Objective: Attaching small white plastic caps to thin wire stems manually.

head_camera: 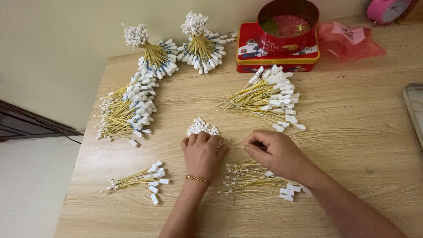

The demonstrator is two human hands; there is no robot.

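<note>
My left hand [201, 154], with a gold bracelet at the wrist, rests palm down on a small heap of white plastic connectors [202, 127], its fingers curled onto the heap's near side. My right hand [275, 152] pinches the tip of a thin yellow wire between thumb and forefinger, just right of the left hand. Under my right wrist lies a loose bunch of yellow wires with white plugs [251, 178]. Whether the left fingers grip a connector is hidden.
A small wire bunch [139, 180] lies at the near left. A long pile [128, 108] runs up the left side, and a fan of wires [269, 99] lies beyond my hands. Two tied bundles [200, 44] stand at the back by a red tin [282, 42].
</note>
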